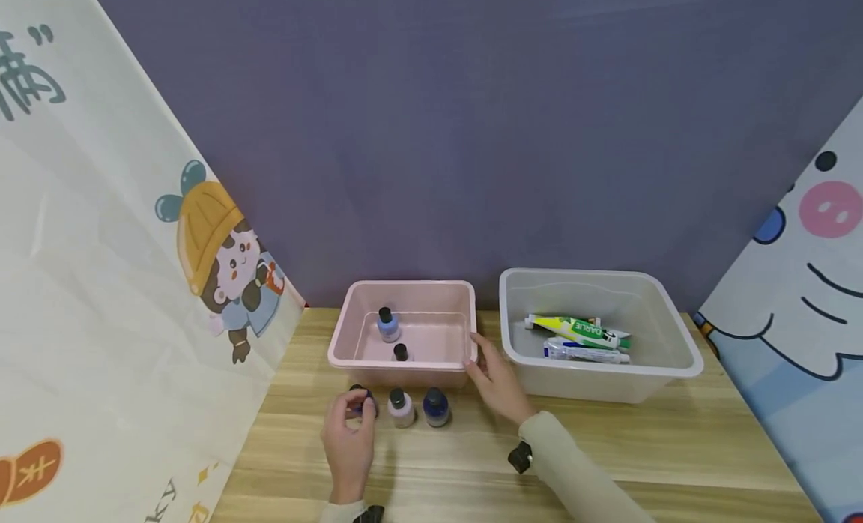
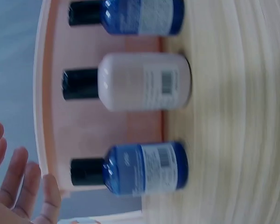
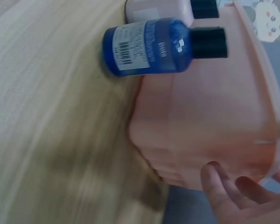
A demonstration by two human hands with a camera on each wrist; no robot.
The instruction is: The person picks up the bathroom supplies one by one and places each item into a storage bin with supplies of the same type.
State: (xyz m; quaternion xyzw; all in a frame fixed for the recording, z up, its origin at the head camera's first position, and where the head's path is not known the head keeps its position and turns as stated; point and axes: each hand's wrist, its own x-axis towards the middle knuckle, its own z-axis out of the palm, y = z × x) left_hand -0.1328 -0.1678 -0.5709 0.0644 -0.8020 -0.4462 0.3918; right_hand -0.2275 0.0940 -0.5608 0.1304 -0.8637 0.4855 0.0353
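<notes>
In the head view my left hand (image 1: 349,440) is beside the leftmost dark blue bottle (image 1: 364,404), its fingers partly in front of it. The left wrist view shows a gap between those fingers (image 2: 30,182) and the black cap of the nearest blue bottle (image 2: 144,169). To its right stand a pale pink bottle (image 1: 401,409) and another dark blue bottle (image 1: 436,408), all upright. My right hand (image 1: 497,381) touches the right end of the pink bin (image 1: 407,375) near its rim. Inside the bin are a light blue bottle (image 1: 388,327) and a second black-capped bottle (image 1: 401,352), mostly hidden.
A whitish bin (image 1: 593,384) stands right of the pink one, holding several tubes, among them a yellow-green toothpaste tube (image 1: 576,330). Both bins stand at the back of the wooden table (image 1: 458,478), before a dark blue-grey backdrop (image 1: 458,133). Printed sheets flank both sides.
</notes>
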